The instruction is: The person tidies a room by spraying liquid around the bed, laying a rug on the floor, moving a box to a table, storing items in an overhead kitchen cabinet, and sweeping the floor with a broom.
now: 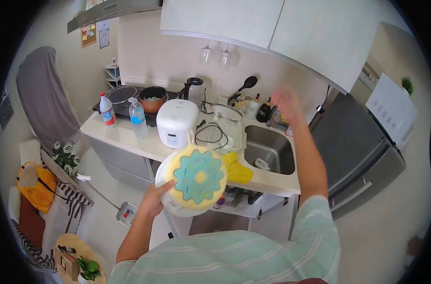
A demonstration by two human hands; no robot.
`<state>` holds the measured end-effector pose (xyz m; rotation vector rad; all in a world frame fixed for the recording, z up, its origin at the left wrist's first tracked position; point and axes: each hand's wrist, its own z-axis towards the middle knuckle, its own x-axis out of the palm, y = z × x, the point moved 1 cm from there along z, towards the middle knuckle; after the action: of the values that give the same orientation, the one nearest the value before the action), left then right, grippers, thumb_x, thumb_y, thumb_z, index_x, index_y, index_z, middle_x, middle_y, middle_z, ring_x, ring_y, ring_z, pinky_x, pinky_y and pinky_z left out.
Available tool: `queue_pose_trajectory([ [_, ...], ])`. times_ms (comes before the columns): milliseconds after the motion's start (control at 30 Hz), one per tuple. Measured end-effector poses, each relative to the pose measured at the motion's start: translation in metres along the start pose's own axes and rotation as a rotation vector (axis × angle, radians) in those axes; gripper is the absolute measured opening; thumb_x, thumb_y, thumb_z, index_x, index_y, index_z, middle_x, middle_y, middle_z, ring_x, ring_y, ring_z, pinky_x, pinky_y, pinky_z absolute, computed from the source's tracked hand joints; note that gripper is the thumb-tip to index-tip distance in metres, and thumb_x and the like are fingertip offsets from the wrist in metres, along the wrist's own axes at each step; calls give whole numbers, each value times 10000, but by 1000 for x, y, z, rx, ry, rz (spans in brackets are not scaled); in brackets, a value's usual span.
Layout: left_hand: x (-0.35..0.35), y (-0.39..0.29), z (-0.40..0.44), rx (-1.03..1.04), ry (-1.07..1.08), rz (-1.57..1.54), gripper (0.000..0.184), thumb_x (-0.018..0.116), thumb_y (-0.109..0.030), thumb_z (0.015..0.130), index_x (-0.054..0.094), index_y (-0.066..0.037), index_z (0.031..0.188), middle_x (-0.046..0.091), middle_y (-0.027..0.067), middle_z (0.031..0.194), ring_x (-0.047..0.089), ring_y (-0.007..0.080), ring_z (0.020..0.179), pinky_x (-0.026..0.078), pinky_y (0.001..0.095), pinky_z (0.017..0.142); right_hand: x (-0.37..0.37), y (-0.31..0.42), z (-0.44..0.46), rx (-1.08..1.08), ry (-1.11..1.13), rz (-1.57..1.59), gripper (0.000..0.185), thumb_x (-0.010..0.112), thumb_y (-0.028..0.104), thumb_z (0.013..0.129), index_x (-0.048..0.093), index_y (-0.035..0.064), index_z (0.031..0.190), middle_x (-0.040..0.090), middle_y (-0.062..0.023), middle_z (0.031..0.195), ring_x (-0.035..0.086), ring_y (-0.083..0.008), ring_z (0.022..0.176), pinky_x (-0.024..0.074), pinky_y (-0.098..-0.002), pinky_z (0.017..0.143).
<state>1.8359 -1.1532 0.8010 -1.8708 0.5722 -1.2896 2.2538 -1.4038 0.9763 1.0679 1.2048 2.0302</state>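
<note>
One hand [155, 199] grips a round, yellow-rimmed donut-patterned pad [200, 177].

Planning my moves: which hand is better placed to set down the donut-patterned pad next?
Left, probably: the left hand grips the pad; the right hand is raised near the sink.

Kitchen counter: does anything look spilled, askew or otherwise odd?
No spill or damage shows. A black cord lies in loose loops beside the rice cooker, looking untidy. A crumpled yellow cloth droops over the front edge of the counter near the sink, so it might slip off.
</note>
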Motion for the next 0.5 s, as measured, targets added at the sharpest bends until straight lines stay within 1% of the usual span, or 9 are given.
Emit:
queue_pose_trajectory([
  [67,-5,3,-6,13,-66,0,453,659,-140,783,477,58,1148,591,149,1052,607,237,911,499,350,788,-9,27,62,-40,-65,47,490,484,362,879,393,-20,1171,494,-207,1120,525,-299,1017,442,-402,888],
  [167,-5,11,-9,86,-150,-26,450,656,-129,781,475,63,1145,589,150,1058,606,246,917,499,355,799,0,51,119,-75,-123,80,603,504,413,860,338,-44,1217,428,-243,1187,483,-331,1074,421,-429,916],
  [267,-1,27,-6,124,-255,-63,465,627,-138,800,446,54,1182,570,158,1091,589,264,953,479,380,840,-4,54,167,-73,-105,118,661,539,420,842,319,-96,1192,409,-267,1186,472,-340,1084,421,-410,923],
  [367,13,34,3,156,-304,-84,466,605,-143,814,431,47,1202,561,157,1108,578,273,972,462,387,869,-6,59,197,-51,-73,254,653,572,407,828,347,-128,1127,437,-269,1140,497,-331,1052,448,-379,893],
  [400,20,36,8,168,-315,-94,461,599,-142,817,431,45,1203,560,156,1110,576,274,975,459,386,874,-6,60,203,-89,-82,242,649,581,408,822,356,-131,1105,445,-268,1124,506,-325,1039,456,-365,880],
  [467,34,35,14,185,-335,-105,422,622,-117,800,472,47,1159,591,147,1058,601,255,923,481,377,836,-8,53,200,-165,-104,219,644,598,411,811,374,-138,1061,461,-268,1093,525,-314,1013,473,-338,856],
  [500,39,31,19,200,-343,-110,403,634,-104,791,493,48,1137,606,143,1032,614,246,898,491,373,818,-4,55,195,-168,-81,221,642,601,417,807,379,-132,1055,467,-261,1084,531,-306,1002,476,-332,849],
])
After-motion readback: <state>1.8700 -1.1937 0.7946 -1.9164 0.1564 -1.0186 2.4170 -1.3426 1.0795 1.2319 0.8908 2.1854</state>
